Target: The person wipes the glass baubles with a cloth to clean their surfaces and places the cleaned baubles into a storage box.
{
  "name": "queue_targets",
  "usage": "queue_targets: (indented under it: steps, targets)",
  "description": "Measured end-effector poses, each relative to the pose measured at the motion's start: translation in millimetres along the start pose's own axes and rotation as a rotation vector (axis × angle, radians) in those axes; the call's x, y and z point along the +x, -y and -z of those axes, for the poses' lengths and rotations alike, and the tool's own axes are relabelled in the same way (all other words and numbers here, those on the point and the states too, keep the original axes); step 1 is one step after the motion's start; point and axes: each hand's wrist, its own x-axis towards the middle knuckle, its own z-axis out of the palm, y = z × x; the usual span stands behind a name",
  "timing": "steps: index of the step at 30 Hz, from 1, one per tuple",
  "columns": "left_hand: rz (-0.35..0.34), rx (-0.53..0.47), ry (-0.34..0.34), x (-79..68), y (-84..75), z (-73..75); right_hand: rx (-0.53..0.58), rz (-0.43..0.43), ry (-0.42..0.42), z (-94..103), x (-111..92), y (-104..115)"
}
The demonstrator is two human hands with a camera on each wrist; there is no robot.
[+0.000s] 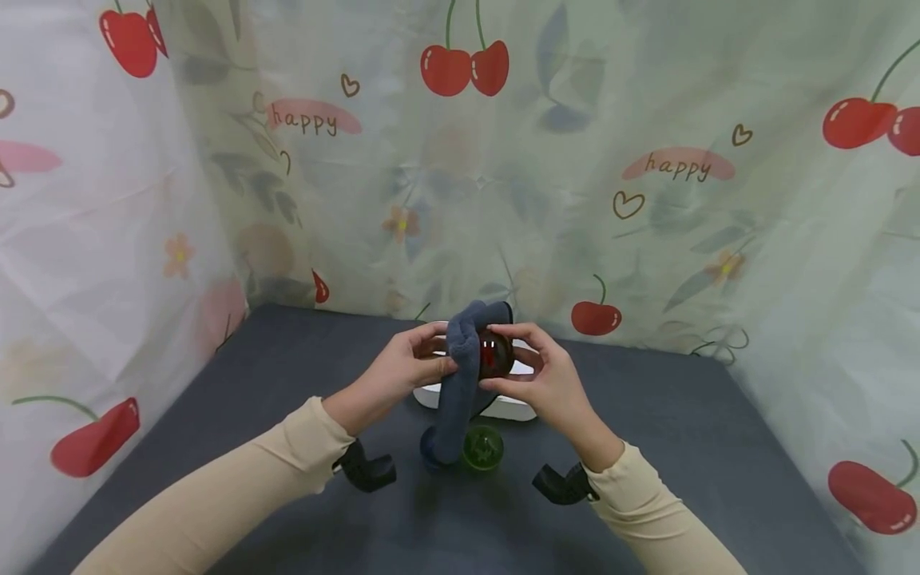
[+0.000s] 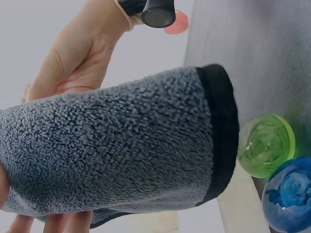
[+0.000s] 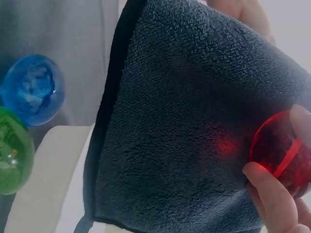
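Observation:
A thick blue-grey towel [image 1: 463, 371] with a dark edge hangs folded from my left hand [image 1: 406, 367], which grips it between thumb and fingers. My right hand [image 1: 549, 379] pinches a red see-through glass ball [image 1: 496, 354] close against the towel's right side. In the right wrist view, a red glow falls on the cloth beside the ball [image 3: 279, 150], and fingertips cover part of it. Below the hands, a green glass ball [image 1: 483, 448] and a blue glass ball [image 1: 430, 449] sit side by side on the table; the towel's lower end partly hides the blue one in the head view.
Behind the hands and towel lies a white tray [image 1: 512, 409], mostly hidden in the head view. The dark grey table [image 1: 323, 343] meets cherry-patterned curtains [image 1: 474, 200] at the back and sides. A black wrist camera mount [image 1: 368, 467] sits at each cuff.

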Motion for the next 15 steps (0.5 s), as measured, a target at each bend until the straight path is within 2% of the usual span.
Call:
queue_targets:
  steps: [4,6,12,15]
  targets:
    - [0.019,-0.076,0.01,1.5,3.0,-0.9,-0.006,-0.033,0.017,0.1,0,-2]
    - [0.026,-0.111,-0.002,2.4,4.9,-1.4,-0.051,-0.05,0.018,0.8,1,-2]
    - [0.017,-0.103,-0.044,2.9,10.7,-0.2,-0.289,-0.022,-0.004,1.8,1,-2]
    - [0.028,-0.12,-0.053,3.7,13.3,0.7,-0.274,-0.038,-0.01,1.7,0,-2]
